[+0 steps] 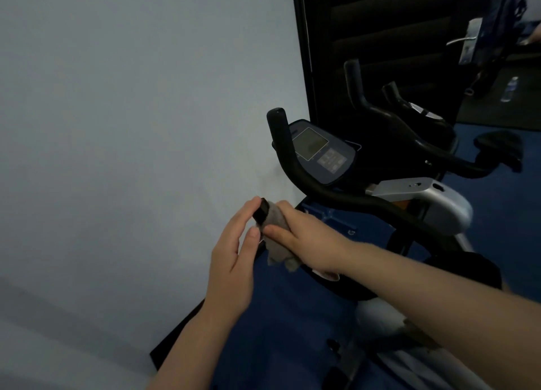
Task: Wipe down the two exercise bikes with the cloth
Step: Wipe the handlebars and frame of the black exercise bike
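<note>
Two bare forearms reach in from below, meeting at the near end of the black curved handlebar (336, 194) of the closer grey-and-black exercise bike (424, 202). The right hand (307, 237) has its fingers curled round a soft, crumpled grey cloth (276, 237), wrapping it over the grip. The left hand (234, 257) rests its nearly straight fingers against the bar's tip, steadying it. The cloth looks light and limp, best bunched in the palm. The second bike (409, 117) stands behind.

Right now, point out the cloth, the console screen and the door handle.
cloth (276, 243): head view, on the fold below the right thumb.
console screen (309, 143): head view, centre of the display.
door handle (460, 41): head view, on the lever.
</note>
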A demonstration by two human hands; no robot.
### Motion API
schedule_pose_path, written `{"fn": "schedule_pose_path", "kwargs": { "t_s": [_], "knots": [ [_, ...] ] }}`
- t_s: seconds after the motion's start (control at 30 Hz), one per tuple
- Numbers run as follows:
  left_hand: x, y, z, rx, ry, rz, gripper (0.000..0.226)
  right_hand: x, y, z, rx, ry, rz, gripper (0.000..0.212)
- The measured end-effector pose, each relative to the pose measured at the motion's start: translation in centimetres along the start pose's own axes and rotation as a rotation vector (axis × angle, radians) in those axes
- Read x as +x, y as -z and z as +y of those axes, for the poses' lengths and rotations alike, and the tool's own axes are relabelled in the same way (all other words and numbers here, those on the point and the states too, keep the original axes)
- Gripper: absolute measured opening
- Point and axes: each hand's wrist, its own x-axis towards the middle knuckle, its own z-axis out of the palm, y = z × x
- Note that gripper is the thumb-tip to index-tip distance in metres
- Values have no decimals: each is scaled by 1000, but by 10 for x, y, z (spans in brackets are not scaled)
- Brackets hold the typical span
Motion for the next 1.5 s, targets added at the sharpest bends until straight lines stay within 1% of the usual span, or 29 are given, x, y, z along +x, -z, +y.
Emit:
{"fn": "schedule_pose_path", "kwargs": {
  "t_s": [0.07, 0.1, 0.2, 0.23, 0.27, 0.33, 0.4, 0.47, 0.5, 0.53, 0.57, 0.67, 0.77, 0.83, 0.9, 0.93, 0.97, 1.03, 1.1, 1.17, 1.2, 1.23, 1.33, 1.37, 1.43, 1.5],
  "knots": [
    [1, 0, 0, 0, 11, 11, 39, 9, 11, -5, -68, -11, -78, 30],
    [1, -1, 0, -1, 18, 15, 38, 12, 12, -6, -32, -14, -86, 31],
    [-2, -4, 3, 20, 20, 32, 39, 3, -1, -4, 157, -41, -6, 33],
    [-2, -4, 3, 26, 20, 33, 39, -2, -2, 0, 134, -51, -2, 33],
    [-2, -3, 4, 35, 22, 31, 39, -5, 2, 5, 55, -65, -36, 34],
    [-1, -2, 6, 54, 26, 22, 39, -5, 16, 10, -96, -122, -168, 39],
    [0, -2, 6, 62, 25, 33, 39, 5, 27, 8, -132, -154, -250, 43],
    [-1, -5, 7, 54, 38, 36, 39, 11, 23, 3, -86, -114, -216, 39],
    [-2, -6, 7, 50, 44, 36, 40, 11, 17, 1, -19, -105, -189, 37],
    [-3, -6, 6, 49, 45, 40, 40, 9, 13, 3, 52, -115, -179, 36],
    [-3, -7, 5, 53, 44, 48, 40, 4, 13, 5, 68, -124, -191, 37],
    [-6, -14, 2, 105, 19, 81, 43, -24, 33, 21, -184, -101, -350, 41],
    [-14, -36, 1, 202, -61, 117, 50, -56, 56, 35, -307, -116, -562, 34],
    [-21, -54, 1, 303, -136, 116, 51, -66, 67, 40, -502, -34, -655, 38],
    [-26, -68, -2, 419, -199, 60, 49, -66, 83, 40, -730, 100, -702, 45],
    [-28, -72, -5, 469, -206, 30, 48, -66, 91, 40, -784, 136, -726, 47],
    [-29, -73, -7, 505, -189, 9, 47, -65, 99, 41, -792, 139, -741, 47],
    [-30, -71, -10, 577, -137, -20, 47, -65, 102, 43, -764, 82, -728, 44],
    [-33, -71, -11, 660, -118, -35, 49, -63, 83, 46, -767, 64, -701, 45],
    [-34, -72, -10, 700, -106, -52, 50, -62, 64, 46, -710, 58, -659, 50],
    [-34, -73, -10, 713, -100, -54, 51, -62, 62, 47, -669, 55, -651, 49],
    [-34, -73, -10, 722, -95, -51, 51, -63, 67, 48, -632, 61, -667, 47],
    [-34, -71, -11, 739, -93, -60, 50, -61, 93, 49, -606, 102, -800, 36],
    [-34, -71, -12, 732, -93, -56, 50, -60, 92, 50, -636, 123, -816, 36],
    [-34, -74, -14, 681, -76, -19, 46, -54, 78, 50, -718, 150, -816, 44],
    [-35, -81, -16, 620, -63, 35, 42, -51, 70, 51, -696, 145, -802, 46]
  ]
}}
